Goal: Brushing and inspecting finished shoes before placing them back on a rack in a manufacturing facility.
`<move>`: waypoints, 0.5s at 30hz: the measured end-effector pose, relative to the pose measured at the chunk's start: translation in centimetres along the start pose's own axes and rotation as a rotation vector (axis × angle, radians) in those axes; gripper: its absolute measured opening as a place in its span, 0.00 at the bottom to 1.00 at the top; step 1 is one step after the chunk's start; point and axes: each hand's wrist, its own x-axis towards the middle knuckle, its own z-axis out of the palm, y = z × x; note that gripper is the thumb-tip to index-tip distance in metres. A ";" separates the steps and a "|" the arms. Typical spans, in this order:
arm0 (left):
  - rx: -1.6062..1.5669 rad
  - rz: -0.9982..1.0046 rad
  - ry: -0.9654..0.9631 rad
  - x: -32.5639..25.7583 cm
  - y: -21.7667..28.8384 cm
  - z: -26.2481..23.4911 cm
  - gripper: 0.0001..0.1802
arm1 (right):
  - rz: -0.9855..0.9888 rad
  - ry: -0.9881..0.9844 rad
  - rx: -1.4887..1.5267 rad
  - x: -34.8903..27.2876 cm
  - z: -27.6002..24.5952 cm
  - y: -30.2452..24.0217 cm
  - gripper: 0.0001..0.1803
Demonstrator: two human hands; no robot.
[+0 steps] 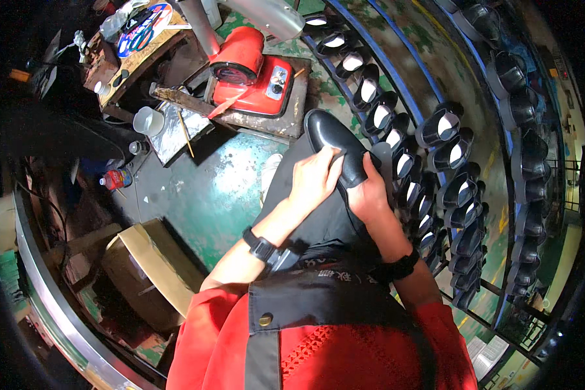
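Note:
A glossy black leather shoe (pixel 329 130) rests over my lap, its rounded toe pointing away from me. My right hand (pixel 368 192) grips it near the opening, thumb up along the side. My left hand (pixel 315 177) is closed, with its fingertips pressed against the upper behind the toe. Whatever those fingers may pinch is hidden or too small to make out. Below the shoe lies my dark apron (pixel 292 162).
Beyond the shoe, a red blower-like machine (pixel 250 88) with a dial panel sits on a worn stand. A plastic cup (pixel 148 121) and a thin wooden stick (pixel 186 133) are at left. Shoe racks (pixel 435 84) line the right; a cardboard box (pixel 159 266) stands lower left.

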 end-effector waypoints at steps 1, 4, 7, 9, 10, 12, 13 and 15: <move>-0.009 0.017 -0.012 0.9 0.4 -0.3 0.10 | 0.083 0.034 0.084 0.3 -1.1 0.3 0.29; -0.036 -0.028 0.067 1.8 -1.1 -1.2 0.10 | 0.060 0.062 0.071 -0.1 -0.7 0.3 0.29; -0.007 -0.320 0.200 -0.8 -7.0 -4.0 0.15 | 0.069 0.096 0.050 -0.4 0.0 -0.7 0.28; -0.098 -0.505 0.350 -2.9 -12.2 -7.1 0.15 | 0.058 0.176 0.027 -0.7 0.7 -1.2 0.26; -0.034 -0.583 0.357 -3.3 -13.8 -9.0 0.13 | 0.058 0.176 0.029 -0.9 0.6 -1.3 0.26; -0.149 -0.576 0.370 -3.8 -16.0 -11.3 0.09 | -0.009 0.029 -0.266 -0.8 0.0 -1.4 0.26; -0.224 -0.638 0.341 -3.5 -16.1 -11.6 0.09 | -0.002 0.027 -0.264 -1.0 -1.0 -1.6 0.26; -0.333 -0.697 0.408 -2.6 -17.4 -13.1 0.08 | -0.043 0.143 -0.487 -0.4 -0.1 -0.9 0.24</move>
